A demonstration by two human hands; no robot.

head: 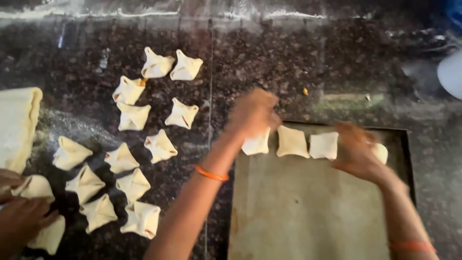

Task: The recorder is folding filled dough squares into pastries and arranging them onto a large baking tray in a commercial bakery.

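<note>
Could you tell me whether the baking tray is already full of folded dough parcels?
No, the baking tray holds only one row of dough parcels along its far edge, and the rest of it is bare.

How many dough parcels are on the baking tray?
4, in a row along the far edge of the tray: under the left hand, two between, one behind the right hand. More may be hidden.

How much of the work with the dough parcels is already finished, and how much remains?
Done: two folded parcels lie free in a row at the far edge of the tray. In hand: the left hand sets down a third parcel, and the right hand a fourth. Left: about a dozen parcels on the counter, and most of the tray is bare.
</note>
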